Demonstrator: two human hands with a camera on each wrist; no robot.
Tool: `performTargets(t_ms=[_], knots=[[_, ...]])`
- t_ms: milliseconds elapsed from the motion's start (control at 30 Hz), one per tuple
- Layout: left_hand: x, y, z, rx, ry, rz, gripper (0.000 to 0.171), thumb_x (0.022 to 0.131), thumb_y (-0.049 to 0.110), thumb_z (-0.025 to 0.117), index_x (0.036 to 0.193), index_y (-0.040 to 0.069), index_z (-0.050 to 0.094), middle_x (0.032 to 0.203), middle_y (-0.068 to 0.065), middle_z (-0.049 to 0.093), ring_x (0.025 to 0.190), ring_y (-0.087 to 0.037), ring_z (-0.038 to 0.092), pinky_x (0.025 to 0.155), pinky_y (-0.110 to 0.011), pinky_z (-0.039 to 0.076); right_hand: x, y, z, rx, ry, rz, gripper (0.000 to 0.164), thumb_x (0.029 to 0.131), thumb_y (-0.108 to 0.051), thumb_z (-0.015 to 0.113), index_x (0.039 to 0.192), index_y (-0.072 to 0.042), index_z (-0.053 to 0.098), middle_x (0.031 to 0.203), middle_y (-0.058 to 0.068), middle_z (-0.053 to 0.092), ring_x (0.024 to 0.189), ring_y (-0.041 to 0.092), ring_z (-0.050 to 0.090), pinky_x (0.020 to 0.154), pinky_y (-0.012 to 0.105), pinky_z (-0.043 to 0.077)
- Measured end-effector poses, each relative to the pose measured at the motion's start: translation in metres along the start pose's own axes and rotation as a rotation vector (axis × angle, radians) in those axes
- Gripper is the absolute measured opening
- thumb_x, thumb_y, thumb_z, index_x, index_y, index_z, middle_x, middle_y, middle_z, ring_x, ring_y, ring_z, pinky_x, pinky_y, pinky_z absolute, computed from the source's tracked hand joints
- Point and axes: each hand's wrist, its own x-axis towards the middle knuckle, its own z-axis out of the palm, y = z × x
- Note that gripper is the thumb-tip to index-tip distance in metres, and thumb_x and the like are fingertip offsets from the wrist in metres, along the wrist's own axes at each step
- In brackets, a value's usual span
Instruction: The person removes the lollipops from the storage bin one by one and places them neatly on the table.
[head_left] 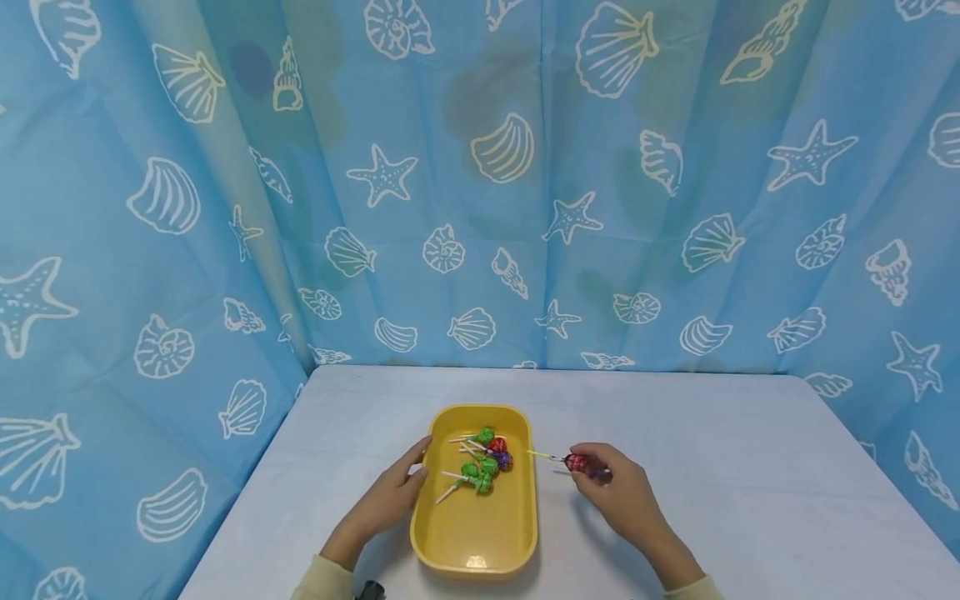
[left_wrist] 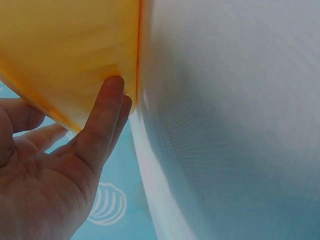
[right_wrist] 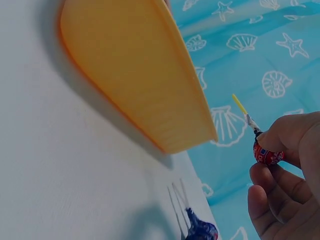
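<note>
A yellow tray (head_left: 474,546) stands on the table with several green, red and purple wrapped lollipops (head_left: 483,475) in its far half. My left hand (head_left: 390,498) is at the tray's left side; in the left wrist view its fingers (left_wrist: 102,117) lie fairly straight against the outer wall. To the right of the tray, my right hand (head_left: 618,492) pinches a red-wrapped lollipop (right_wrist: 265,154) by its head between thumb and fingers. Its yellow stick points toward the tray. Below that hand, a blue-purple lollipop (right_wrist: 201,229) lies on the table, with more than one stick beside it.
A white cloth covers the table (head_left: 750,467). Behind and beside it hangs a blue curtain (head_left: 465,200) with white shell and starfish prints. A small black object (head_left: 371,591) shows at the bottom edge, near the left sleeve.
</note>
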Motion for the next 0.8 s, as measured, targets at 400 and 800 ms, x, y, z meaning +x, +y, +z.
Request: performTargets(t_ms=[400,800], knots=[[0.000,-0.002,0.001,0.006,-0.002,-0.011,0.052,0.110,0.016,0.042,0.160,0.008,0.030,0.151,-0.026,0.043,0.127,-0.042,0.055,0.100,-0.054,0.051,-0.010,0.022,-0.004,-0.051,0.022,0.027,0.033,0.082,0.001,0.078,0.113,-0.008,0.072,0.101,0.001,0.070,0.089,0.016,0.066,0.072,0.024,0.057],[0.000,-0.002,0.000,0.011,-0.006,-0.016,0.052,0.110,0.017,0.041,0.161,0.010,0.029,0.152,-0.026,0.042,0.127,-0.043,0.055,0.100,-0.054,0.052,-0.017,0.039,-0.008,-0.066,0.000,0.043,0.030,0.082,0.004,0.078,0.110,-0.005,0.073,0.099,0.002,0.069,0.086,0.017,0.067,0.075,0.028,0.059]])
